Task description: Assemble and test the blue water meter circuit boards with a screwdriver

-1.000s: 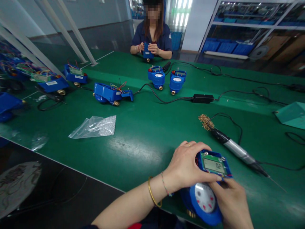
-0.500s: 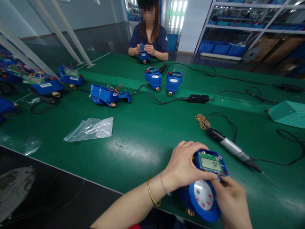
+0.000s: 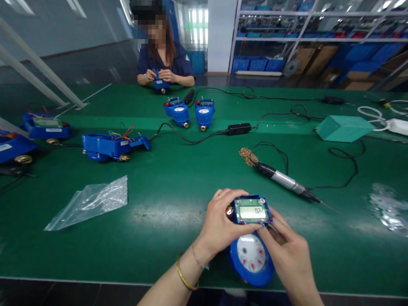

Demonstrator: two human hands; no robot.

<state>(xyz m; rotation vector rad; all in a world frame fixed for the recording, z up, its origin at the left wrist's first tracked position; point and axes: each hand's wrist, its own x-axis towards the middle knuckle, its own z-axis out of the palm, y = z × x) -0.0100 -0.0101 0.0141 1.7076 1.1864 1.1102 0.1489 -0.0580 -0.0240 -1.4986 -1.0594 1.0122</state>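
Observation:
A blue water meter (image 3: 251,255) with a round white dial and a small display board (image 3: 251,210) on top rests at the near edge of the green table (image 3: 191,178). My left hand (image 3: 219,225) wraps round the left side of the display end, fingers curled on it. From the right, my right hand (image 3: 288,255) grips the same meter, fingertips pinched at the lower right corner of the display board.
An electric screwdriver (image 3: 283,182) lies beyond the meter beside a heap of small brass screws (image 3: 247,155). A clear plastic bag (image 3: 92,201) lies at left. More blue meters (image 3: 111,146) and a pair (image 3: 189,112) sit farther off. A person (image 3: 164,59) across the table holds another meter.
The view has swung to the right, so everything on the table sits further left in the frame. Both hands keep hold of the meter, which now lies nearer the picture's middle.

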